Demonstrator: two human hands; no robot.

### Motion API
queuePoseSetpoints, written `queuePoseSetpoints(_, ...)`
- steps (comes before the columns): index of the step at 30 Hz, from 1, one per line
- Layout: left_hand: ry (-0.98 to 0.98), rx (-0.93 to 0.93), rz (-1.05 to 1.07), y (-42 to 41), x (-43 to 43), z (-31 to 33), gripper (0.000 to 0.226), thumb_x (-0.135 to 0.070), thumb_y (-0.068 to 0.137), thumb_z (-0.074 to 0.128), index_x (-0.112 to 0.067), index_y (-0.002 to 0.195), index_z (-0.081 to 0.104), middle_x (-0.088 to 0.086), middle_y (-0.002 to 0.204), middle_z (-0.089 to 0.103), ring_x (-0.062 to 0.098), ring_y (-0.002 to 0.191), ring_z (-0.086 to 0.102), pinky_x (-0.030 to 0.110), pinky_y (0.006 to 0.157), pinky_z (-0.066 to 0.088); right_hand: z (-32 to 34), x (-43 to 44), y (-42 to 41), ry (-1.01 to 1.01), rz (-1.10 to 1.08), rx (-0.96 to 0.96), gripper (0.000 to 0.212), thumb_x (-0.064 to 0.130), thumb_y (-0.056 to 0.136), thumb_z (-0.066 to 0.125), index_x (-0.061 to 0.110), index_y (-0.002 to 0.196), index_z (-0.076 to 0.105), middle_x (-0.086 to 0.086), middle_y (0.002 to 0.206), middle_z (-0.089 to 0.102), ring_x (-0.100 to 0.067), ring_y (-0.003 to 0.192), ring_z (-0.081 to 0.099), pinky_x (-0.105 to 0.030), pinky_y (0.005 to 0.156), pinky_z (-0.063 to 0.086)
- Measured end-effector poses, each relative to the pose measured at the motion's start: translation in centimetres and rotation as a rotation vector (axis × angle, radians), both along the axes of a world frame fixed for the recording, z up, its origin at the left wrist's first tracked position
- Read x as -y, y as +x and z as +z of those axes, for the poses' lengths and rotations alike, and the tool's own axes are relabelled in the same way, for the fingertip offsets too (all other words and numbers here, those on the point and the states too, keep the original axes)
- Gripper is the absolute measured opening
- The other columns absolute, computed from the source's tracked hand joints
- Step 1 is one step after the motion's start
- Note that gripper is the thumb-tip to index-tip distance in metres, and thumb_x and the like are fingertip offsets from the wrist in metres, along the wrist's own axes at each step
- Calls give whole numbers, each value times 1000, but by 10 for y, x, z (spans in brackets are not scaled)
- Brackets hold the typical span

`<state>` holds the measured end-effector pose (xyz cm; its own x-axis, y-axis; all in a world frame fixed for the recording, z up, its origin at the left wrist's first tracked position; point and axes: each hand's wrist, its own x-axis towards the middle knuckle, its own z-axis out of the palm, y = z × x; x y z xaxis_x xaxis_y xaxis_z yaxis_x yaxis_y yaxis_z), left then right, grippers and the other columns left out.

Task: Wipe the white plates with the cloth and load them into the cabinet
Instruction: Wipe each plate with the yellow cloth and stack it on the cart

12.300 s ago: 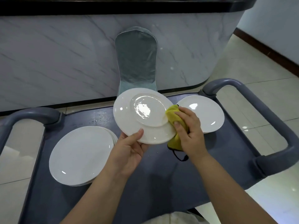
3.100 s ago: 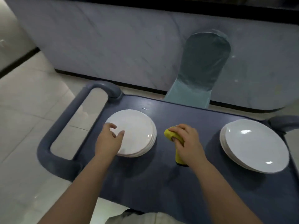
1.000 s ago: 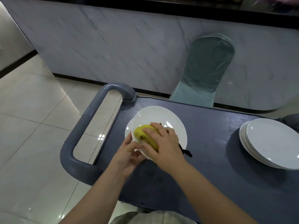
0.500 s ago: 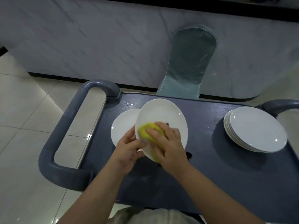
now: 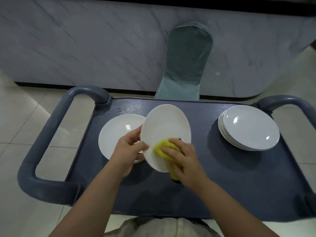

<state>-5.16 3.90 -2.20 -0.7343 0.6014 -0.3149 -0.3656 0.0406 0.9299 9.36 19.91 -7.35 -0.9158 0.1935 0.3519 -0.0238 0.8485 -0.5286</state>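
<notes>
Spanning the view, the dark blue-grey plastic cart [image 5: 222, 177] bears a stack of round white ceramic plates [image 5: 249, 130] at the right and a flat white plate [image 5: 118, 132] at the left. The left hand [image 5: 130, 151] grips a tilted white plate [image 5: 165, 124] by its rim, while the right hand [image 5: 184, 159] clutches a bunched yellow cloth [image 5: 160, 148] against its face. The wiping step looks underway; next probably comes flipping the plate.

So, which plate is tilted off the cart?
The middle plate, gripped by the left hand and wiped with the cloth; the left plate and right stack lie flat.
</notes>
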Motion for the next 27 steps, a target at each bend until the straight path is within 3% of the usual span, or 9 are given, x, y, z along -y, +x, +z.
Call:
queuePoseSetpoints(2,-109,-180,4,3,-6,5,59,6,85,57,-45,113,69,2,107,69,24,90,67,45,71,61,-7,-25,21,-74,-137,47,43,-1,85,65,18,124,65,-4,137,49,-38,107,51,-35,99,37)
queuePoseSetpoints(4,-173,-338,23,9,-20,14,50,-7,90,58,-55,103,68,-16,98,71,6,85,67,27,66,60,4,-50,28,-201,-320,13,37,3,88,60,18,122,64,-8,133,53,-38,111,52,-39,101,38)
queuePoseSetpoints(7,-307,-535,117,18,-47,27,13,-35,96,55,-43,97,65,-27,90,67,-9,84,60,15,63,45,46,-83,21,-423,-439,-198,39,5,93,57,24,127,55,-7,132,52,-24,123,48,-45,108,36)
queuePoseSetpoints(9,-433,-724,106,26,-65,31,11,-40,97,53,-34,91,60,-20,82,64,-2,79,58,22,62,42,80,-98,11,-466,-378,-272,42,18,93,57,35,130,49,6,133,49,-10,125,44,-32,110,35)
queuePoseSetpoints(11,-523,-987,34,39,-83,38,13,-36,97,53,-25,89,56,-13,74,61,12,71,58,32,59,40,107,-103,1,-437,-187,-128,51,35,87,60,43,135,43,13,137,44,-5,127,40,-21,107,33)
queuePoseSetpoints(16,-414,-1478,67,60,-98,59,28,-31,91,56,-7,78,63,7,60,60,32,53,55,30,47,40,132,-130,-5,-116,191,344,95,39,62,87,54,138,31,20,131,43,-15,124,31,-34,110,28)
queuePoseSetpoints(22,-393,-1449,227,88,-122,74,21,-23,87,66,-6,74,64,7,59,61,28,51,54,28,47,37,143,-135,2,-23,94,-9,63,49,61,86,32,117,62,12,106,62,-12,97,58,-34,82,48)
queuePoseSetpoints(25,-362,-1344,323,92,-121,76,20,-26,87,64,-11,74,64,0,62,61,24,55,55,32,49,42,129,-143,19,-321,48,-123,59,45,58,88,38,109,61,25,99,62,2,92,58,-15,79,45)
queuePoseSetpoints(27,-274,-1101,464,96,-115,72,21,-27,89,62,-16,72,60,-4,65,59,15,60,53,28,55,42,114,-155,38,-621,-71,-85,57,35,56,92,39,104,62,28,96,66,5,91,61,-7,73,44)
